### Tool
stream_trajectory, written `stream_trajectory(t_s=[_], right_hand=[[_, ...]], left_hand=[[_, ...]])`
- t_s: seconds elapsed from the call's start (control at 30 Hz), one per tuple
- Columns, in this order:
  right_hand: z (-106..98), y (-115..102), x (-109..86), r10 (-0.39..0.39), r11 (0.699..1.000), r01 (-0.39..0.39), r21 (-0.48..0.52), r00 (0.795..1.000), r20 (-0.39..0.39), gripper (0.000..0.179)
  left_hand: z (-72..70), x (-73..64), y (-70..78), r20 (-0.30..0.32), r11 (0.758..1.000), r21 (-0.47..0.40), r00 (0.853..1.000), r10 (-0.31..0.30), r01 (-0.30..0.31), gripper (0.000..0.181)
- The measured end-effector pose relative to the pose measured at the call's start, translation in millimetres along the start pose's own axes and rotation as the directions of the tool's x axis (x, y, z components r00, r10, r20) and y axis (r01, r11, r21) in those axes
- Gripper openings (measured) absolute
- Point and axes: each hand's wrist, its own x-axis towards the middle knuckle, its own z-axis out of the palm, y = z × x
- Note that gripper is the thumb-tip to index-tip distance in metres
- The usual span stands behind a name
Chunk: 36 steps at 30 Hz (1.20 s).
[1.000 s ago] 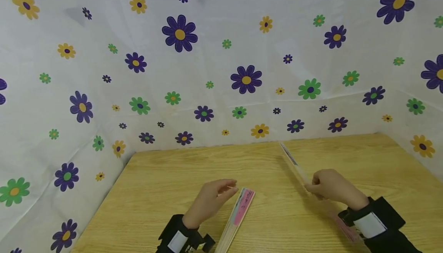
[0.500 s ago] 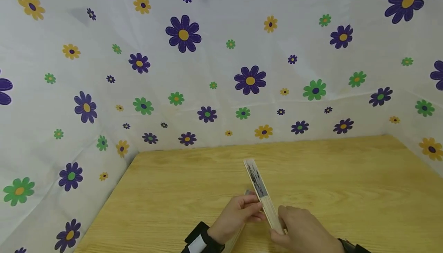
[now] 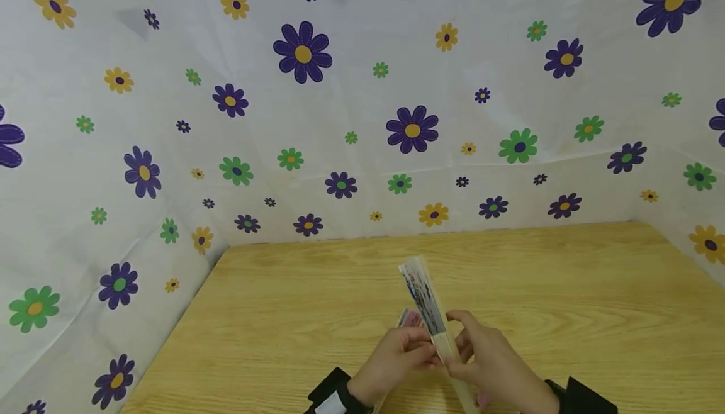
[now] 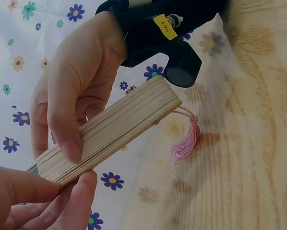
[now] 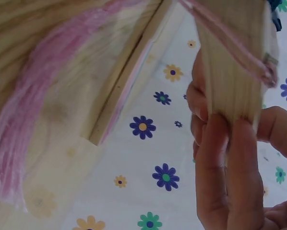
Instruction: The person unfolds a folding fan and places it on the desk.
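Observation:
A folded hand fan [image 3: 425, 297] is held up between both hands, tilted, with grey printed paper at its top and pale wooden ribs below. My left hand [image 3: 396, 360] pinches the ribs at the fan's left edge, just under the paper; its thumb and fingers [image 4: 78, 203] show in the left wrist view. My right hand [image 3: 487, 360] grips the ribs from the other side, fingers [image 5: 242, 165] along them. From the rib end hangs a pink tassel [image 4: 187, 143]. A second folded fan [image 3: 410, 318], with a pink section, lies on the table, partly hidden behind the left hand.
The wood-grain table [image 3: 294, 294] extends around the hands. White flowered cloth [image 3: 351, 99] stands behind and along the sides of it. Dark straps with cameras [image 3: 583, 395] sit on both wrists.
My right hand has brought its fan from the right side to the middle, and my left hand has moved onto it. In the last half second the right fingers shifted and the paper end spread slightly.

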Motion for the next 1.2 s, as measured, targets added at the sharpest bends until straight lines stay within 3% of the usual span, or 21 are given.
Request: stream_trajectory(t_s=[0.27,0.97,1.2], right_hand=[[4.5,-0.2,0.0,0.048,0.995,-0.055,-0.089,0.995,-0.085,0.054],[-0.3,1.7,5.2,0.105,0.984,-0.122,-0.131,0.986,-0.129,0.046],[-1.8,1.7,8.7,0.187,0.966,-0.216,-0.139,0.962,-0.197,0.044]], left_hand=[[4.3,-1.1,2.8,-0.095,0.999,0.048,0.995,-0.015,0.019,0.016],[4.3,-1.3,4.4,-0.139,0.998,0.015,0.988,-0.06,0.063,0.014],[4.8,-1.0,5.5,-0.159,0.997,-0.008,0.985,-0.073,0.072,0.013]])
